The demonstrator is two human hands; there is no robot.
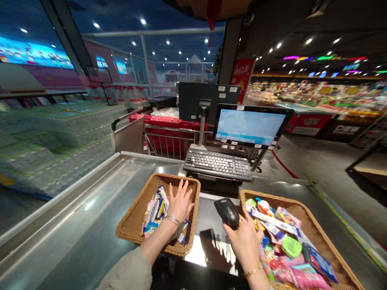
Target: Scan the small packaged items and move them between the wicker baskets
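Observation:
My left hand [180, 201] hovers flat over the left wicker basket [133, 219], fingers spread, holding nothing, just above several small packets [155, 211] that lie in it. My right hand [245, 241] grips a black handheld barcode scanner [227, 211] between the two baskets, above a dark scanning plate [208, 215]. The right wicker basket [317, 223] beside that hand is piled with colourful snack packets and small tubs [284, 245].
A grey keyboard [217, 163] and a lit till screen [249, 127] stand just beyond the baskets on the steel checkout counter [90, 205]. Red shopping baskets [169, 121] sit behind a metal rail. Stacked bottled water lies left, shop aisles right.

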